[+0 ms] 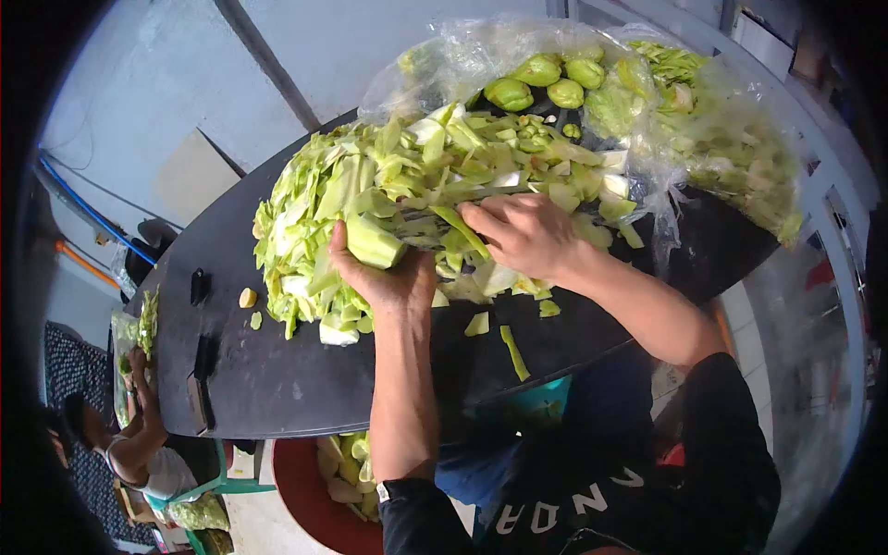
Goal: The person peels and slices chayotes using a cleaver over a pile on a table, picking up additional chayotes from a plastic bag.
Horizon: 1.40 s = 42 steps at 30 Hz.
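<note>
Fingers curled, my left hand [396,279] cups the chayote [372,244] at the near side of the peelings [310,199]; likely firm, slippery, best held by its sides. My right hand [525,235] clenches a knife [419,228].

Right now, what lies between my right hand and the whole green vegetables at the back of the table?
In the head view, a heap of green peelings lies between your right hand and those whole vegetables.

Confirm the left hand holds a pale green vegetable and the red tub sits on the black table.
Not quite: the head view shows the red tub below the black table, not on it. The left hand does hold the vegetable.
</note>
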Tool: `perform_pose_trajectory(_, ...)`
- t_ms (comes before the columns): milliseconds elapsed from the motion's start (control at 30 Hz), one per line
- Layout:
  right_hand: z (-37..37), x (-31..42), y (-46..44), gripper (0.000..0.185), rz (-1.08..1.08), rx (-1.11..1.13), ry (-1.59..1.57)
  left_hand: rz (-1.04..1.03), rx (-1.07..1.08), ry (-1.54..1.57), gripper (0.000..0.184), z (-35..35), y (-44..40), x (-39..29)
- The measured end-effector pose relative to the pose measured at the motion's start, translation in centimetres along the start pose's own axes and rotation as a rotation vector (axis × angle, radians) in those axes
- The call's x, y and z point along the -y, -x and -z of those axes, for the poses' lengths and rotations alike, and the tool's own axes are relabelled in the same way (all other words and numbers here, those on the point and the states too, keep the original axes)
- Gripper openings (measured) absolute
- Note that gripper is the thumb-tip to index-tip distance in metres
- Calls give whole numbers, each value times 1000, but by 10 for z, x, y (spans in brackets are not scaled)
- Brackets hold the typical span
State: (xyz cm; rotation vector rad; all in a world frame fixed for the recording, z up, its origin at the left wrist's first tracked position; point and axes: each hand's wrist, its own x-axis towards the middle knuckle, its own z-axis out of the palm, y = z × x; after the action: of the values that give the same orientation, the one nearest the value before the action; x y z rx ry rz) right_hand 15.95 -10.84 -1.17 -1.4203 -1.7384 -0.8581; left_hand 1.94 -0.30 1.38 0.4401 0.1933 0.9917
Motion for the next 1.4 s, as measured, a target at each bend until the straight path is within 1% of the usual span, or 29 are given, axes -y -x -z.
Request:
perform_pose_trajectory(67, -1, -1, 3, 20, -21, 24, 35, -6, -7, 2, 57, -4, 2, 0)
perform_pose_trajectory(133, 2, 0, 0, 20, -17, 13, 28, -46, 43, -40, 59, -8, 5, -1)
perform_pose_trajectory(200, 2, -2, 1, 19, -16, 5, 24, -24, 62, -49, 60, -3, 3, -3)
perform_pose_trajectory(233, -2, -6, 3, 18, -97, 40, 13, -2, 81, -56, 61, 2, 3, -4)
perform_pose_trajectory(267, -3, -9, 2, 18, -170, 71, 7, 65, 223, -17, 60, 9, 2, -5)
perform_pose_trajectory(300, -1, -10, 1, 18, -170, 66, 12, 66, 229, -18, 60, 6, 3, -5)
perform_pose_trajectory(400, 10, -5, 1, 18, -165, 49, -50, 63, 187, -18, 60, -3, 9, -2)
perform_pose_trajectory(467, 17, 1, 1, 44, -100, 158, -110, -43, 19, -67, 60, -12, 7, 1)
perform_pose_trajectory(500, 13, -1, 0, 44, -99, 158, -114, -46, 16, -69, 60, -11, 8, 0)
perform_pose_trajectory(600, 2, -6, -2, 43, -248, 175, -97, 5, 20, -84, 59, -3, 5, -3)
perform_pose_trajectory(667, 6, -4, -2, 42, -256, 185, -58, 113, 232, -38, 61, 10, -1, -5)
perform_pose_trajectory(767, 8, -5, -3, 35, -292, 192, -60, 97, 258, -90, 66, 6, 4, -5)
perform_pose_trajectory(800, 7, -8, -6, 31, -420, 278, -51, 101, 252, -94, 66, 10, 4, -4)
perform_pose_trajectory(833, 8, -12, -9, 28, -544, 360, -37, 148, 340, -30, 64, 15, 1, -3)
perform_pose_trajectory(867, 7, -17, -9, 25, -583, 415, -27, 193, 438, 34, 62, 13, -4, -3)
perform_pose_trajectory(900, 11, -17, -10, 25, -582, 408, -24, 194, 445, 32, 62, 3, -5, -2)
perform_pose_trajectory(967, 17, -13, -7, 25, -510, 350, -34, 37, -16, 115, 58, -16, 2, 2)
perform_pose_trajectory(1000, 15, -13, -3, 25, -510, 353, -37, 129, 76, 148, 49, 1, -4, -2)
perform_pose_trajectory(1033, 11, -15, 2, 28, -438, 285, -46, 125, 73, 147, 49, 14, -8, -4)
perform_pose_trajectory(1067, 6, -14, 4, 31, -368, 216, -59, 141, 152, 158, 50, 25, -10, -6)
perform_pose_trajectory(1100, 5, -11, 4, 31, -366, 213, -65, 156, 235, 170, 50, 19, -7, -9)
perform_pose_trajectory(1133, 4, -8, 4, 35, -225, 142, -22, -6, -73, 22, 55, -2, 0, -3)
perform_pose_trajectory(1167, 5, -4, 5, 39, -85, 71, 24, -7, -73, 21, 55, 4, -3, -3)
perform_pose_trajectory(1200, 7, 1, 3, 42, -5, 44, 24, 3, 11, -7, 57, 10, -6, -4)
perform_pose_trajectory(1233, 10, 6, 0, 42, -4, 47, 25, 13, 93, -35, 59, 16, -8, -3)
perform_pose_trajectory(1300, 13, 14, -5, 26, 125, -3, 79, -9, 61, -40, 61, 22, -4, 1)
perform_pose_trajectory(1333, 9, 15, -3, 37, 161, -2, 66, -1, 52, -42, 61, 23, -4, 2)
perform_pose_trajectory(1367, 7, 17, -3, 37, 162, -2, 63, 9, 45, -45, 61, 24, -5, 2)
perform_pose_trajectory(1400, 4, 18, -3, 35, 182, -19, 80, 69, 190, 44, 56, 27, -4, 0)
